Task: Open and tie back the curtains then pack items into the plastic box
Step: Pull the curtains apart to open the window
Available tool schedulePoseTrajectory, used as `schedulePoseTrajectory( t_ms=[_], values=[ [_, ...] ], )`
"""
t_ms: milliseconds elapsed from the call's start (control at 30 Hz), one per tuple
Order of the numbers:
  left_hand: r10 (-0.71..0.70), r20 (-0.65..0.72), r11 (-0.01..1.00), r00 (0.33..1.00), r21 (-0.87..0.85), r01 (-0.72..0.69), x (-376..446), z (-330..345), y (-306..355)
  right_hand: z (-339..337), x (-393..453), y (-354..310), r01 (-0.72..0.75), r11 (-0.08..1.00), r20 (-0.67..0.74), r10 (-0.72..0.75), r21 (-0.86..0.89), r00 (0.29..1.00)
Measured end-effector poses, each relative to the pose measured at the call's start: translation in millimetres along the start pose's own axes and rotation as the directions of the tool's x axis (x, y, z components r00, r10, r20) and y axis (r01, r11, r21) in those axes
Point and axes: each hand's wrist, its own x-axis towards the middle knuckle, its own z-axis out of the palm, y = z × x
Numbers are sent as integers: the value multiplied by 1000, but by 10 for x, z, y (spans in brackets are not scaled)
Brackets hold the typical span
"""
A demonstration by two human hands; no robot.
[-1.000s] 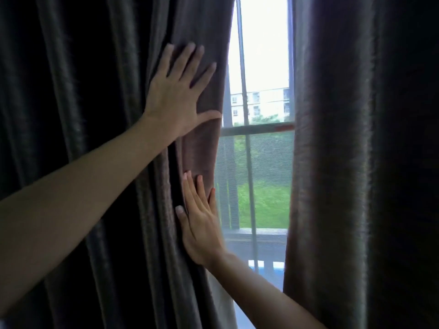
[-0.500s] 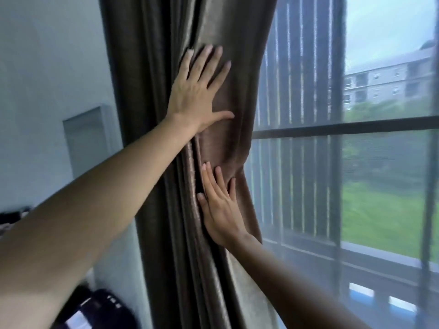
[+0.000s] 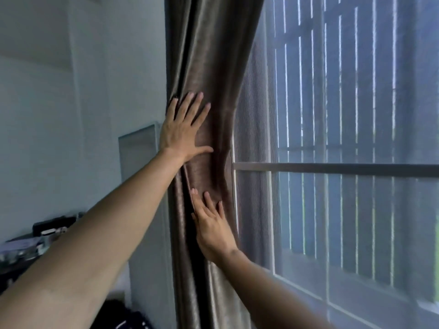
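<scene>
The curtain hangs gathered into a narrow bundle of vertical folds at the left edge of the window, next to the wall.

Left hand: placed flat against the curtain, in the upper part of the visible bundle. The fingers are extended and spread, pointing upward. The thumb points to the right across the fabric. The palm is in contact with the folds; nothing is gripped.

Right hand: placed flat against the curtain, directly below the left hand and apart from it. The fingers are extended, close together, and point upward. They lie on the right side of the bundle, near its window-side edge. Nothing is gripped.

The curtain fabric bulges slightly to the right between the two hands. Above the left hand, the right edge of the curtain slants up and to the right.

The window pane to the right of the bundle is uncovered. A horizontal bar crosses it at a height between the two hands.

A dark surface with blurred small objects is visible at the lower left, behind the left forearm.
</scene>
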Motion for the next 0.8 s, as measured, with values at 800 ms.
schedulePoseTrajectory(
  t_ms=[800],
  values=[
    [51,-55,984,997,-170,-60,-101,319,200,396,17,247,-87,988,163,107,-124,981]
  ],
)
